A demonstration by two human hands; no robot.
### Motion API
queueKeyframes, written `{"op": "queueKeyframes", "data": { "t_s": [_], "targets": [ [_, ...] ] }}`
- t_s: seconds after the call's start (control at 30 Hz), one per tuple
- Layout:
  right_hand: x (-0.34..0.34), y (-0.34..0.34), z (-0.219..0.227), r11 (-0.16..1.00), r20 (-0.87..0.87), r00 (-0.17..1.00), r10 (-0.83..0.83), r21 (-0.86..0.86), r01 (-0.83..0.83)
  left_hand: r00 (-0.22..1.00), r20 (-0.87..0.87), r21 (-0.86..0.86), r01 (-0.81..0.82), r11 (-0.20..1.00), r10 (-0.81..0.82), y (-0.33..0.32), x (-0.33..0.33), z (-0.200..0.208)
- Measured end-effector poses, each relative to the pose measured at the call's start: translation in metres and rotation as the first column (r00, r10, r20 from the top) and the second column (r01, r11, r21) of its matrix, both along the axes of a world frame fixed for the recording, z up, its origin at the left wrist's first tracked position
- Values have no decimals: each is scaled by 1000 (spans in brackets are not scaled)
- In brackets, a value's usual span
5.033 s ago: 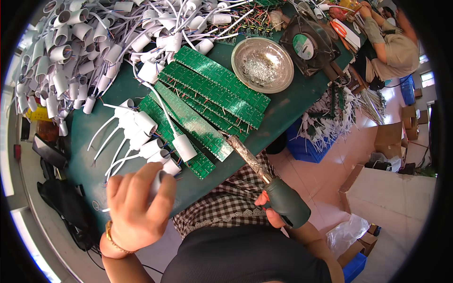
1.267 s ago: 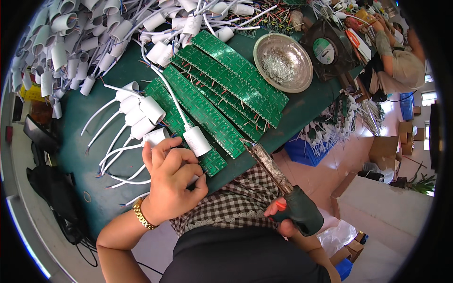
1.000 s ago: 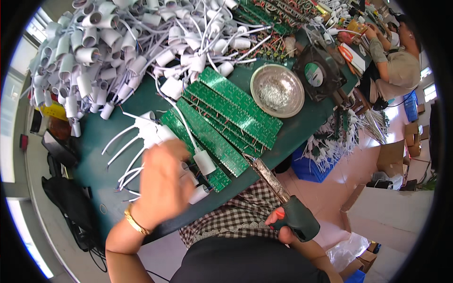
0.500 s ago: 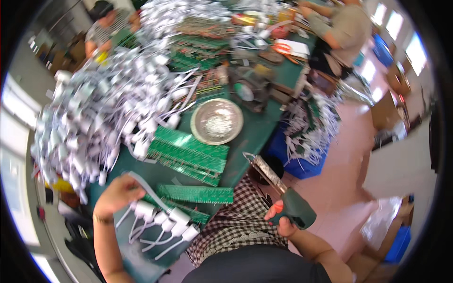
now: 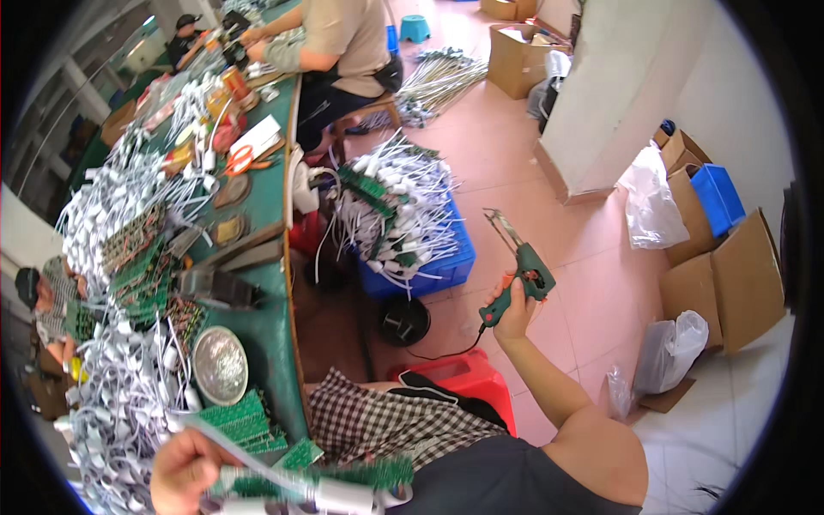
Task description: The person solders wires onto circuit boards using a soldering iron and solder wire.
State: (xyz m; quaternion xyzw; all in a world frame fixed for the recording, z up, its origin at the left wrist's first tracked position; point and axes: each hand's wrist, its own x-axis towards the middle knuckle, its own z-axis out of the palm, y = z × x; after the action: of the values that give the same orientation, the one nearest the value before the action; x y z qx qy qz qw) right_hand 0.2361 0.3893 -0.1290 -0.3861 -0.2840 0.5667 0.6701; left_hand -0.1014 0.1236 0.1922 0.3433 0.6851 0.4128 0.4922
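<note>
In my right hand (image 5: pixel 512 311) is a green pistol-shaped soldering gun (image 5: pixel 534 273), its metal tip pointing up and away over the floor. A black cord runs from its grip. My left hand (image 5: pixel 184 470), smeared by motion at the lower left, is closed round the end of a green circuit board strip (image 5: pixel 369 471). White plug housings (image 5: pixel 343 496) and a pale cable hang along this strip; the lower edge cuts them off. Beyond that hand lie more green circuit boards (image 5: pixel 245 422) and a round metal bowl (image 5: pixel 221 366) of small shiny bits.
Heaped white cabled plugs (image 5: pixel 129 412) cover the table's left side. Orange scissors (image 5: pixel 247 160) lie farther up. A blue crate (image 5: pixel 421 279) full of wired boards stands beside the table, near a red stool (image 5: pixel 481 378). One co-worker (image 5: pixel 343 51) sits ahead; cardboard boxes (image 5: pixel 725 287) stand right.
The view has swung to the right. My left hand has picked up the board strip with its white plugs. My right hand still holds the soldering gun, now farther out over the floor.
</note>
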Motion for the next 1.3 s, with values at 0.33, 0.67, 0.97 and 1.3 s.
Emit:
{"op": "queueKeyframes", "data": {
  "t_s": [0.33,0.67,0.97,1.3],
  "targets": [
    [78,0,-21,940,-24,942,-334,-89,330,898,439,288,-160,944,18,311,6,-91],
    [83,-5,-45,955,16,959,-281,-91,282,882,-277,-105,366,925,-381,152,34,-101],
    [27,23,-28,987,31,990,-139,-73,141,385,-917,-79,82,993,-105,-72,93,-168],
    [-38,-3,-10,974,16,974,225,40,-225,532,-840,171,437,883,-101,-121,-22,-185]
  ]
}}
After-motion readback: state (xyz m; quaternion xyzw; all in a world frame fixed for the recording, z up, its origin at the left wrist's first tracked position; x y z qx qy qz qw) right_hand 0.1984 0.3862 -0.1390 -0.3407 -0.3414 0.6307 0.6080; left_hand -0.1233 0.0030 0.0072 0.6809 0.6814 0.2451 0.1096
